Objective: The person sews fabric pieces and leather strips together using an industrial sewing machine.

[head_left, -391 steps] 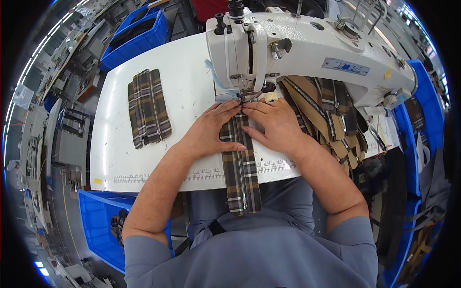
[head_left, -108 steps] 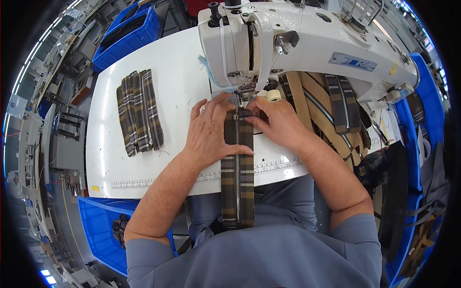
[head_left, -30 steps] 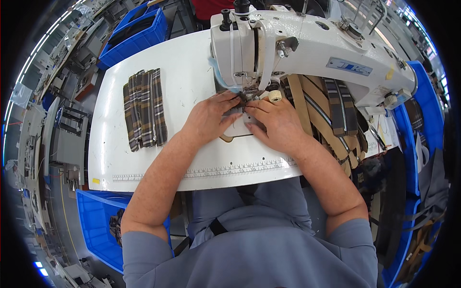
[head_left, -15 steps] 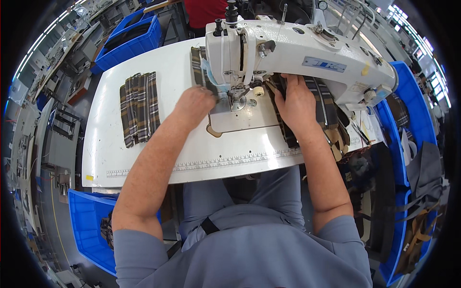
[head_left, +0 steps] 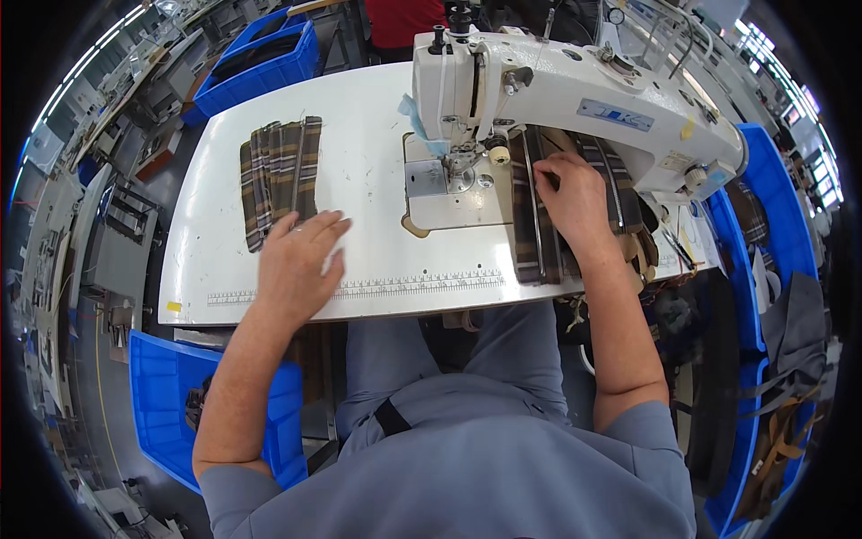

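Observation:
A white sewing machine [head_left: 548, 90] stands on a white table [head_left: 193, 260]; its needle area [head_left: 458, 171] has no fabric under the presser foot. My left hand [head_left: 301, 260] is open and empty over the left of the table, just below a stack of plaid zipper pieces [head_left: 277, 166]. My right hand [head_left: 572, 198] is closed on a long plaid zipper strip [head_left: 537, 251] right of the needle plate. More plaid and tan zipper strips [head_left: 620, 198] lie partly hidden under the machine's arm.
Blue bins stand at the back left [head_left: 256, 76], below the table at left [head_left: 157, 395] and along the right side [head_left: 754, 296]. A person in red [head_left: 404, 22] is beyond the table. Scissors [head_left: 678, 247] lie at the table's right end.
The plaid strip under the presser foot is gone from there. My left hand has moved down and left from the machine and opened. My right hand has moved right onto the strips beside it.

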`<action>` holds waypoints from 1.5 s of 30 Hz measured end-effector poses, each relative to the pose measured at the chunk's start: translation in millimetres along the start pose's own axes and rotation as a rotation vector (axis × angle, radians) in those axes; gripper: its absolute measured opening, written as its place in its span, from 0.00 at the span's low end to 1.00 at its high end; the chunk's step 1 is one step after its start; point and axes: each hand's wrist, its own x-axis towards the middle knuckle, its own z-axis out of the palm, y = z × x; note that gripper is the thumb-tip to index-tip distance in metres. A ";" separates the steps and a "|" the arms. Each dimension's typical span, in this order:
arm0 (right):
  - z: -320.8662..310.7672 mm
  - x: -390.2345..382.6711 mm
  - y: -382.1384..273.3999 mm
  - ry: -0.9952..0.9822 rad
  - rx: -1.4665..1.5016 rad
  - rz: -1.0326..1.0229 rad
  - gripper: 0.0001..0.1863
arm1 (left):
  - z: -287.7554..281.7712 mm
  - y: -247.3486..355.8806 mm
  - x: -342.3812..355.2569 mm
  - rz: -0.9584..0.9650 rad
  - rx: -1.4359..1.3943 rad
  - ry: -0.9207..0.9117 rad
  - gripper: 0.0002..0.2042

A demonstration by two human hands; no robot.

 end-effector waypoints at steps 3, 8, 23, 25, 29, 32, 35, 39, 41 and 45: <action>-22.2 -20.8 -27.3 -0.082 0.139 0.085 0.05 | 12.0 36.4 19.2 0.018 -0.278 0.087 0.20; -13.7 -77.4 -67.8 -0.433 0.819 0.432 0.06 | 33.2 81.0 50.3 0.170 -0.511 0.160 0.23; 46.2 -5.8 -35.9 -0.416 0.154 -0.419 0.19 | 91.8 37.8 80.4 0.075 -0.438 -0.192 0.32; 51.4 -5.1 -32.1 -0.386 0.142 -0.428 0.20 | 94.7 31.8 83.7 0.081 -0.423 -0.181 0.32; 56.6 -7.5 -31.6 -0.344 0.134 -0.426 0.22 | 90.2 26.8 88.1 0.083 -0.419 -0.191 0.32; 56.7 -7.6 -33.5 -0.331 0.122 -0.407 0.23 | 86.8 23.3 90.3 0.083 -0.437 -0.217 0.32; 57.8 -7.8 -32.8 -0.338 0.109 -0.403 0.24 | 89.9 21.4 91.2 0.111 -0.428 -0.179 0.32; 58.1 -7.1 -33.2 -0.341 0.101 -0.394 0.24 | 92.9 19.5 94.1 0.149 -0.412 -0.148 0.32; 58.5 -6.9 -32.7 -0.361 0.081 -0.374 0.25 | 94.0 19.5 94.1 0.136 -0.417 -0.142 0.33; 58.8 -8.0 -31.5 -0.367 0.069 -0.371 0.25 | 94.6 18.6 95.9 0.126 -0.438 -0.161 0.33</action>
